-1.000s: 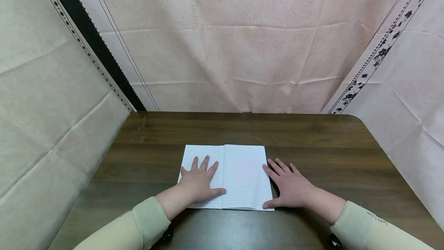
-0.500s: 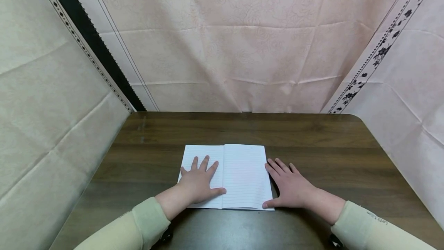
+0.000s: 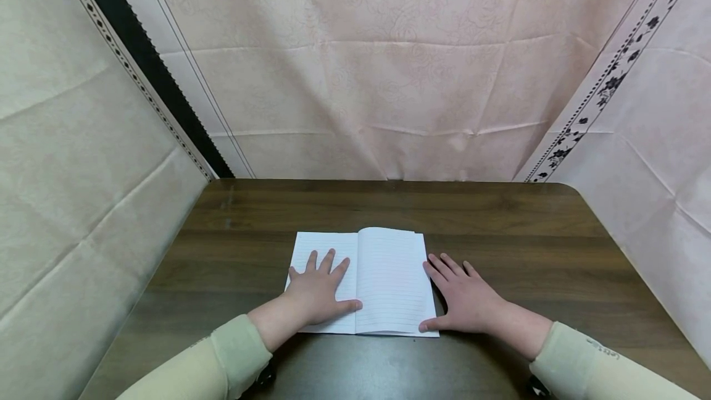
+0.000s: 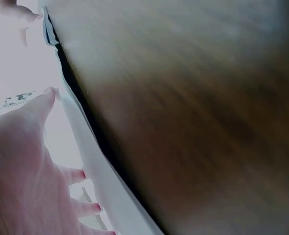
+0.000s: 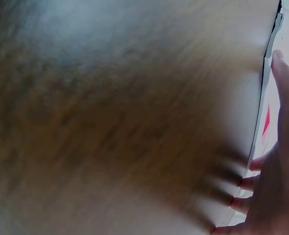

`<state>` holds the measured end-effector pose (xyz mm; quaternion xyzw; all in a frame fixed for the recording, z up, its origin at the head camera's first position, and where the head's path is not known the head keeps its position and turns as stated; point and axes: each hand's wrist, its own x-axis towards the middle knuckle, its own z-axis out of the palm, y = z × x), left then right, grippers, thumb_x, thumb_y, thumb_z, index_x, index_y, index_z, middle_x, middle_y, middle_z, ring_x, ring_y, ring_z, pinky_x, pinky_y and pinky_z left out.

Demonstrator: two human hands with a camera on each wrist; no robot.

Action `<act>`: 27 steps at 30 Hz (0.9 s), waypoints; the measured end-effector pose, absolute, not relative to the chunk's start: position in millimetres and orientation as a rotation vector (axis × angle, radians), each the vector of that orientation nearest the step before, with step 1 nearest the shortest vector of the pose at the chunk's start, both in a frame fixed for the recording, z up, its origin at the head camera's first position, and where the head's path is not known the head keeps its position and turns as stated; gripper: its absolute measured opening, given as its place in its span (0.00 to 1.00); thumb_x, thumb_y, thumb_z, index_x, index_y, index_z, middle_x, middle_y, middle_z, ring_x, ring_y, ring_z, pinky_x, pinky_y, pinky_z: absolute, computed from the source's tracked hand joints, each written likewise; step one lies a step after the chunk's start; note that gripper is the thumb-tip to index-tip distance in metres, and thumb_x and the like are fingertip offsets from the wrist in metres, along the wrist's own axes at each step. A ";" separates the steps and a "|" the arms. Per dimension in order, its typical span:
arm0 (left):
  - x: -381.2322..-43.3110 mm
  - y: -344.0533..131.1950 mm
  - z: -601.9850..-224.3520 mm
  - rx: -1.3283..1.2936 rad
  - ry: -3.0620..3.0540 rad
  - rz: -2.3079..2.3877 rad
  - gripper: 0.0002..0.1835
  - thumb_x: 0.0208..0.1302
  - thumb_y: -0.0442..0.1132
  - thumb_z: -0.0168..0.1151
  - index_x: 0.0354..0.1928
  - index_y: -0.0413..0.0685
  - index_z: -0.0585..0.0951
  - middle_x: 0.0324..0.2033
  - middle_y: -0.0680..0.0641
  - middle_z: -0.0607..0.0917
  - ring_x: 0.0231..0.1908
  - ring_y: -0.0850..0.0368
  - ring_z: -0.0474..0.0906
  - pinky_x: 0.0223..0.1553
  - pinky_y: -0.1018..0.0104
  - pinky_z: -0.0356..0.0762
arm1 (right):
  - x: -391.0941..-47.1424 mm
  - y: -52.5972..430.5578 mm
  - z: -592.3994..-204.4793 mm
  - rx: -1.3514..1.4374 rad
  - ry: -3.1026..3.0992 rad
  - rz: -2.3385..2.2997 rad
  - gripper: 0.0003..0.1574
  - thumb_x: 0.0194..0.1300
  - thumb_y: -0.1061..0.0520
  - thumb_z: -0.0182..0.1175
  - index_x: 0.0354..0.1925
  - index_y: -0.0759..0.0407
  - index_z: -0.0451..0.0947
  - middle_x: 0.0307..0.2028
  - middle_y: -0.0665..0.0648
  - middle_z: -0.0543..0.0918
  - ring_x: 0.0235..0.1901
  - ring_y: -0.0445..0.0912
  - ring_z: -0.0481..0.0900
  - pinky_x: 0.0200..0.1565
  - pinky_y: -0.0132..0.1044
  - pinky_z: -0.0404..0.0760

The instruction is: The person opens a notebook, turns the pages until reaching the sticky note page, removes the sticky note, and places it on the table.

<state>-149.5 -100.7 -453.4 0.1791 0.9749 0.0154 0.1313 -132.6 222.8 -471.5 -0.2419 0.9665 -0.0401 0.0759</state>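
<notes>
An open lined notebook (image 3: 391,283) lies flat, its right-hand leaf bowed up a little along the top edge. On its left page rests my left hand (image 3: 315,295), fingers spread and thumb reaching to the centre fold. My right hand (image 3: 469,302) lies at the right edge: the thumb touches the lower right corner, the index fingertip is at the page's side, and the other fingers stretch over the table. In the left wrist view the left hand (image 4: 17,161) touches the paper with straight fingertips. The right wrist view has the right hand (image 5: 278,176) with its fingertips near the notebook's edge.
A dark wood-grain table (image 3: 500,233) carries the notebook near its front. Pale patterned cloth (image 3: 411,97) hangs behind it, with more cloth along both sides. A dark strip (image 3: 161,66) shows between the cloths at the upper left.
The right-hand leaf has bowed upward and shifted slightly left at its top, baring a sliver of the leaf below. My right thumb has slid very slightly left; the left hand stays put.
</notes>
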 end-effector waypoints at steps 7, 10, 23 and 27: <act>-149.0 -100.9 -451.6 0.516 2.826 0.051 0.52 0.56 0.81 0.47 0.76 0.60 0.61 0.75 0.41 0.57 0.72 0.32 0.51 0.57 0.21 0.56 | -133.2 223.0 -473.3 -0.721 2.900 -0.108 0.80 0.42 0.06 0.46 0.77 0.56 0.54 0.76 0.59 0.55 0.75 0.58 0.50 0.66 0.67 0.54; -147.5 -99.7 -449.2 0.534 2.848 0.044 0.51 0.57 0.81 0.46 0.76 0.59 0.63 0.75 0.42 0.59 0.72 0.34 0.53 0.60 0.24 0.56 | -133.4 223.1 -473.9 -0.721 2.898 -0.109 0.79 0.42 0.06 0.46 0.77 0.56 0.54 0.76 0.59 0.55 0.75 0.58 0.50 0.66 0.68 0.54; -124.6 -76.3 -436.8 1.002 3.015 -0.110 0.42 0.57 0.79 0.50 0.58 0.54 0.77 0.59 0.47 0.76 0.61 0.44 0.70 0.59 0.41 0.68 | -133.0 222.6 -473.5 -0.718 2.901 -0.097 0.79 0.42 0.06 0.46 0.77 0.56 0.55 0.76 0.59 0.55 0.75 0.59 0.49 0.66 0.68 0.53; -117.0 -69.6 -435.6 1.187 3.029 -0.167 0.39 0.56 0.80 0.50 0.50 0.54 0.78 0.51 0.49 0.78 0.57 0.47 0.71 0.58 0.45 0.69 | -133.0 222.5 -473.2 -0.719 2.900 -0.091 0.80 0.42 0.06 0.45 0.77 0.56 0.55 0.76 0.59 0.55 0.75 0.59 0.50 0.66 0.68 0.54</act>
